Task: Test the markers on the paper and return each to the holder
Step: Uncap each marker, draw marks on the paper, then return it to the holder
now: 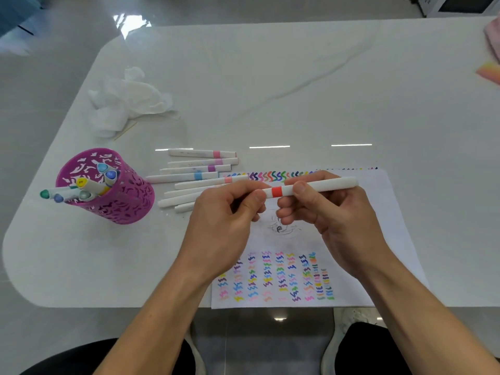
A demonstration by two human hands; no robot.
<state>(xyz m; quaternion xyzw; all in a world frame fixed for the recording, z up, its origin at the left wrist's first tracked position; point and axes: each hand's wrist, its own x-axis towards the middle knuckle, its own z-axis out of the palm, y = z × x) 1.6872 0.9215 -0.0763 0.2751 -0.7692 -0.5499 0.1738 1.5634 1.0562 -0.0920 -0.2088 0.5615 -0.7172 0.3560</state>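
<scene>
I hold a white marker with a red band (pixel 311 187) level above the paper (pixel 389 226). My right hand (pixel 332 212) grips its barrel. My left hand (pixel 224 215) pinches the end left of the red band, where the cap sits. The paper carries rows of coloured squiggles along its top edge and near its front edge. A purple perforated holder (pixel 108 190) stands at the left with several markers in it. Several white markers (pixel 200 169) with coloured bands lie loose on the table between the holder and the paper.
Crumpled white tissue (pixel 127 101) lies on the white table (pixel 297 85) behind the holder, with a thin wooden stick beside it. A pink cloth (pixel 492 39) and an orange-pink item (pixel 489 73) sit at the far right edge. The table's front edge runs just below the paper.
</scene>
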